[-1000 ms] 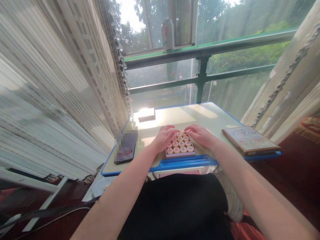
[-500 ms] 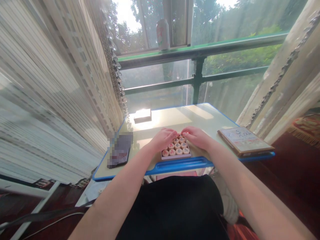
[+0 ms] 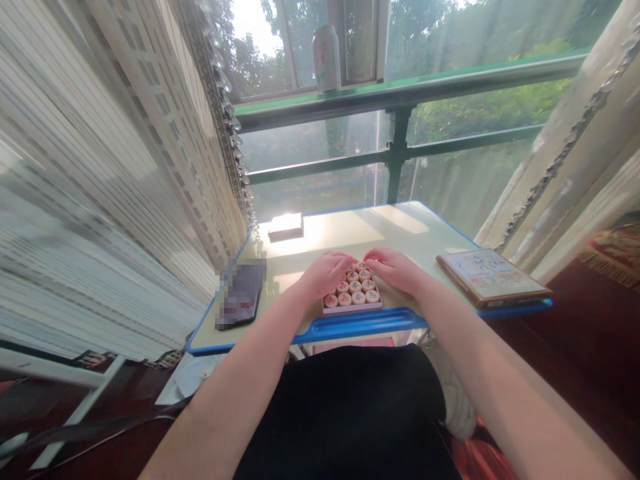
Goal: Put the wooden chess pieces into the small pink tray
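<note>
A small white tray (image 3: 353,308) of several round wooden chess pieces (image 3: 355,288) sits near the front edge of the pale, blue-rimmed table (image 3: 350,233). My left hand (image 3: 325,273) lies over the tray's left side, fingers curled onto the far pieces. My right hand (image 3: 395,268) covers the tray's right side, fingertips pressed on the far row. Both hands meet at the tray's back edge. The pieces under the fingers are hidden.
A dark phone (image 3: 241,303) lies at the table's left edge. A small flat box (image 3: 285,226) sits at the back left, in sun glare. A brown-framed board (image 3: 493,277) rests on the right corner. A can (image 3: 326,59) stands on the window ledge. Curtains hang both sides.
The view shifted slightly. My hands have stayed on the tray, fingertips drawing a little closer together over the far rows of pieces.
</note>
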